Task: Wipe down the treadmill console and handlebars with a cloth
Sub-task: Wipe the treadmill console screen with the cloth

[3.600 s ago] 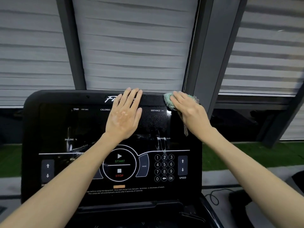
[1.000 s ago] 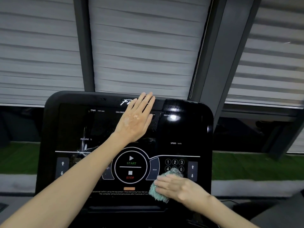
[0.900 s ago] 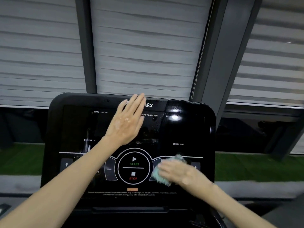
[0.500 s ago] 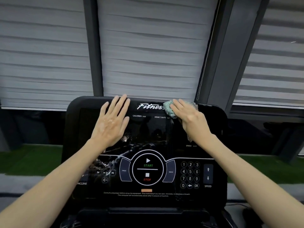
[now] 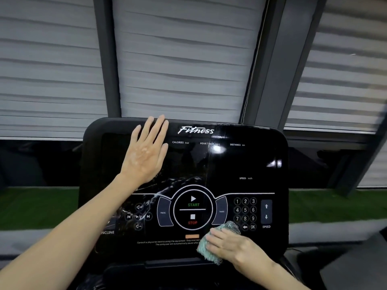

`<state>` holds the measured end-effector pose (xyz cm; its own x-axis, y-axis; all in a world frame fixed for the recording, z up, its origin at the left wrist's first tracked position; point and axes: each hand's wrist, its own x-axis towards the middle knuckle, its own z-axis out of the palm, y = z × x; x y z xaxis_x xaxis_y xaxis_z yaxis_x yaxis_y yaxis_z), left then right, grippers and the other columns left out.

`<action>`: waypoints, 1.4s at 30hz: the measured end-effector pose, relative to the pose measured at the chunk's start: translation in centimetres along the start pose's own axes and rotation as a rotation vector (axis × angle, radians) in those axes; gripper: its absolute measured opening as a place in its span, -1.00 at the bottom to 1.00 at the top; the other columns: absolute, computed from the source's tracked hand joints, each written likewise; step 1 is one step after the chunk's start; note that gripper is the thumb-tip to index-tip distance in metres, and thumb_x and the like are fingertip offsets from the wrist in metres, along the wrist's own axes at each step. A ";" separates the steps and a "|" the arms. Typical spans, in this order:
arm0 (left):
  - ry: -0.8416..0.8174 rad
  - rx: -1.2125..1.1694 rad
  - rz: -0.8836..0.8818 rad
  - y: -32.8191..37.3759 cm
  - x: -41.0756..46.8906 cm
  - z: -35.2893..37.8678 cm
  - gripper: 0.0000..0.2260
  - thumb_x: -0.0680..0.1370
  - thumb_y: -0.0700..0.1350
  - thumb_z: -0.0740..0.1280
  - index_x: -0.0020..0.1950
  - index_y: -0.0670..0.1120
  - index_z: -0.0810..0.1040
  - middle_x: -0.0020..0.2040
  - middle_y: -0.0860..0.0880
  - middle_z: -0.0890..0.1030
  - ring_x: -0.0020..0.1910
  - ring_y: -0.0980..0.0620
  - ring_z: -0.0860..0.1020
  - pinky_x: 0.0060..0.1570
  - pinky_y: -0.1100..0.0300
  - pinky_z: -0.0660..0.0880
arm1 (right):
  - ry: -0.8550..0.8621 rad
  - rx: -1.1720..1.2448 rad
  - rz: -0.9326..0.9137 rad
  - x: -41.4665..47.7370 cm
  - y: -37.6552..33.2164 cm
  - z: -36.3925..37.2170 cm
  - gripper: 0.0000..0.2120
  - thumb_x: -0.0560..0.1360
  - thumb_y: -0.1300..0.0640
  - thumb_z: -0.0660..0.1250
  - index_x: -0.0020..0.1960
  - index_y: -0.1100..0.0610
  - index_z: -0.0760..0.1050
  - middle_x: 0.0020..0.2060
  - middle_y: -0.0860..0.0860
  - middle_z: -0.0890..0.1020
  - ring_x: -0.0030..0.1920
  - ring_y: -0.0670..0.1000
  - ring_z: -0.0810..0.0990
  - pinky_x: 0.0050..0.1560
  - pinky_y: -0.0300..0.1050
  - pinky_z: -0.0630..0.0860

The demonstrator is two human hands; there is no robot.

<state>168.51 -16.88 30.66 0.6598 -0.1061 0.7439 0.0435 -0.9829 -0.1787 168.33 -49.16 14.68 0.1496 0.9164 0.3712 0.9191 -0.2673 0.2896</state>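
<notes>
Head view. Cloth [image 5: 204,249]: teal, bunched into a wad, pressed to the lower edge of the console [image 5: 240,164] face, just below and left of the number keypad [image 5: 245,210] and right of the start/stop ring [image 5: 192,209]. Right hand [image 5: 232,246] covers it, fingers bent over the wad and gripping it. Bunching presumably gives a thick pad the palm can load evenly.

Left hand [image 5: 145,155]: flat, fingers straight and close together, holding nothing. Its palm is on the upper left of the panel, fingertips at the top rim. Likely purpose: bracing the console against the wiping push.

Streaks [image 5: 167,185] show on the glossy face left of centre, between the left hand and the ring. The right side reads cleaner.

Judgement: panel wipe in progress; the portion under and around the flat hand is yet to do. Handlebars not in frame.

Behind the console: grey slatted blinds [image 5: 182,59] and a strip of green ground [image 5: 41,206].
</notes>
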 end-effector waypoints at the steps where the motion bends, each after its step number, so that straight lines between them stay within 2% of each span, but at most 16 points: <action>1: 0.001 -0.002 0.000 0.0 0.0 0.0 -0.49 0.65 0.00 0.02 0.57 -0.19 0.15 0.58 -0.13 0.17 0.55 -0.18 0.14 0.45 -0.13 0.15 | -0.004 -0.032 -0.016 0.4 0.4 -0.5 -0.62 0.69 0.18 -0.05 0.31 0.11 0.50 0.32 0.02 0.53 0.41 0.00 0.39 0.46 -0.10 0.21; 5: 0.006 -0.007 -0.001 0.0 0.0 0.1 -0.48 0.65 0.00 0.02 0.57 -0.19 0.15 0.58 -0.13 0.17 0.54 -0.18 0.15 0.45 -0.13 0.15 | 0.078 -0.194 -0.057 3.9 3.3 -3.0 -0.61 0.68 0.24 -0.08 0.33 0.19 0.45 0.30 0.07 0.54 0.38 0.06 0.40 0.49 -0.08 0.16; 8: 0.009 -0.005 -0.005 0.0 -0.1 0.1 -0.48 0.65 -0.01 0.01 0.57 -0.19 0.15 0.58 -0.14 0.17 0.54 -0.18 0.16 0.46 -0.13 0.15 | 0.240 -0.271 0.047 8.9 6.6 -7.1 -0.50 0.61 0.39 -0.14 0.22 0.29 0.55 0.20 0.16 0.60 0.25 0.20 0.54 0.33 0.04 0.36; 11: 0.019 -0.007 -0.005 0.0 0.0 0.2 -0.49 0.65 -0.01 0.02 0.57 -0.19 0.16 0.58 -0.14 0.18 0.54 -0.18 0.17 0.45 -0.13 0.15 | 0.343 -0.344 0.146 13.4 9.5 -10.8 -0.48 0.62 0.38 -0.15 0.15 0.29 0.59 0.14 0.16 0.63 0.16 0.22 0.59 0.15 0.09 0.49; 13: 0.019 -0.008 -0.003 0.1 -0.1 0.2 -0.49 0.65 -0.02 0.03 0.57 -0.19 0.15 0.58 -0.14 0.18 0.54 -0.18 0.16 0.45 -0.13 0.16 | 0.363 -0.347 0.222 15.2 10.3 -11.9 -0.54 0.51 0.48 -0.01 0.15 0.26 0.60 0.13 0.12 0.64 0.13 0.18 0.62 -0.07 0.01 0.62; 15: 0.019 -0.008 0.000 0.0 -0.1 0.2 -0.49 0.65 -0.01 0.02 0.57 -0.19 0.14 0.58 -0.14 0.17 0.54 -0.18 0.16 0.45 -0.13 0.16 | 0.405 -0.301 0.296 15.9 9.7 -11.7 -0.49 0.31 0.59 0.18 0.14 0.24 0.60 0.12 0.11 0.65 0.11 0.14 0.64 -0.28 -0.02 0.65; 17: 0.022 -0.012 0.002 -0.1 -0.1 0.3 -0.49 0.65 -0.01 0.02 0.57 -0.18 0.14 0.58 -0.13 0.17 0.54 -0.18 0.15 0.45 -0.12 0.15 | 0.442 -0.265 0.315 15.2 8.4 -10.2 -0.43 0.23 0.63 0.30 0.16 0.25 0.60 0.13 0.13 0.65 0.13 0.15 0.63 -0.25 -0.02 0.66; 18: 0.027 -0.014 0.002 -0.1 -0.1 0.3 -0.49 0.65 0.00 0.02 0.58 -0.18 0.14 0.58 -0.13 0.17 0.54 -0.18 0.15 0.46 -0.12 0.14 | 0.441 -0.243 0.313 14.4 7.3 -9.3 -0.41 0.24 0.62 0.29 0.19 0.24 0.59 0.16 0.13 0.63 0.17 0.15 0.61 -0.19 -0.02 0.66; 21: 0.041 -0.021 -0.002 -0.1 -0.1 0.6 -0.49 0.65 0.00 0.02 0.58 -0.17 0.13 0.58 -0.12 0.16 0.55 -0.16 0.14 0.47 -0.11 0.13 | 0.359 -0.163 0.298 10.8 2.7 -5.3 -0.53 0.51 0.46 0.06 0.26 0.17 0.56 0.24 0.09 0.59 0.26 0.08 0.55 -0.11 -0.06 0.65; 23: 0.047 -0.018 -0.007 -0.1 -0.1 0.6 -0.49 0.66 0.01 0.00 0.59 -0.16 0.11 0.59 -0.11 0.15 0.56 -0.15 0.13 0.48 -0.10 0.11 | 0.267 -0.079 0.228 7.6 -0.7 -2.4 -0.53 0.63 0.33 -0.08 0.26 0.15 0.57 0.27 0.04 0.57 0.32 0.03 0.50 0.00 -0.12 0.61; 26: 0.050 -0.024 -0.001 -0.1 -0.2 0.6 -0.49 0.67 0.01 0.00 0.59 -0.16 0.10 0.59 -0.11 0.14 0.56 -0.14 0.11 0.48 -0.09 0.11 | 0.103 -0.036 0.088 3.8 -3.8 0.7 -0.65 0.64 0.27 0.09 0.27 0.07 0.56 0.32 -0.06 0.53 0.40 -0.06 0.39 0.07 -0.25 0.56; 29: 0.059 -0.033 0.001 -0.2 -0.2 0.8 -0.49 0.67 0.01 0.00 0.59 -0.16 0.10 0.59 -0.10 0.14 0.56 -0.14 0.11 0.48 -0.09 0.11 | 0.053 -0.031 -0.017 3.4 -3.1 0.9 -0.69 0.56 0.23 0.25 0.28 0.07 0.55 0.31 -0.04 0.54 0.38 -0.02 0.43 0.10 -0.20 0.56; 31: 0.058 -0.027 -0.002 -0.2 -0.2 0.8 -0.49 0.67 0.01 -0.01 0.59 -0.16 0.09 0.59 -0.10 0.14 0.57 -0.13 0.10 0.49 -0.08 0.10 | 0.073 -0.093 -0.071 4.7 -1.6 -0.3 -0.69 0.59 0.22 0.21 0.28 0.11 0.55 0.30 0.00 0.55 0.36 0.02 0.45 0.15 -0.14 0.54; 33: 0.056 -0.024 -0.004 -0.2 -0.2 0.9 -0.49 0.67 0.01 -0.01 0.59 -0.15 0.09 0.60 -0.09 0.13 0.57 -0.13 0.10 0.49 -0.08 0.09 | 0.176 -0.143 -0.052 7.0 0.2 -2.3 -0.67 0.64 0.23 0.08 0.25 0.15 0.57 0.27 0.04 0.57 0.33 0.07 0.49 0.18 -0.09 0.53; 37: 0.057 -0.043 -0.006 -0.2 -0.2 0.7 -0.49 0.67 0.01 0.01 0.59 -0.15 0.11 0.59 -0.09 0.15 0.56 -0.12 0.12 0.48 -0.08 0.12 | 0.361 -0.290 0.084 13.5 4.8 -7.6 -0.50 0.66 0.30 -0.12 0.19 0.21 0.61 0.20 0.09 0.61 0.24 0.13 0.57 0.07 -0.07 0.60; 42: 0.054 -0.060 0.003 -0.3 -0.2 0.5 -0.50 0.67 0.01 0.01 0.58 -0.15 0.13 0.59 -0.10 0.16 0.56 -0.12 0.13 0.49 -0.08 0.14 | 0.355 -0.362 0.222 18.8 8.8 -11.2 -0.54 0.44 0.45 0.09 0.23 0.22 0.56 0.23 0.07 0.60 0.25 0.10 0.56 -0.20 -0.06 0.65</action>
<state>168.72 -16.47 30.25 0.6183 -0.1156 0.7774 -0.0050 -0.9897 -0.1432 175.12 -37.57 34.11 0.1357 0.6865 0.7144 0.6864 -0.5851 0.4319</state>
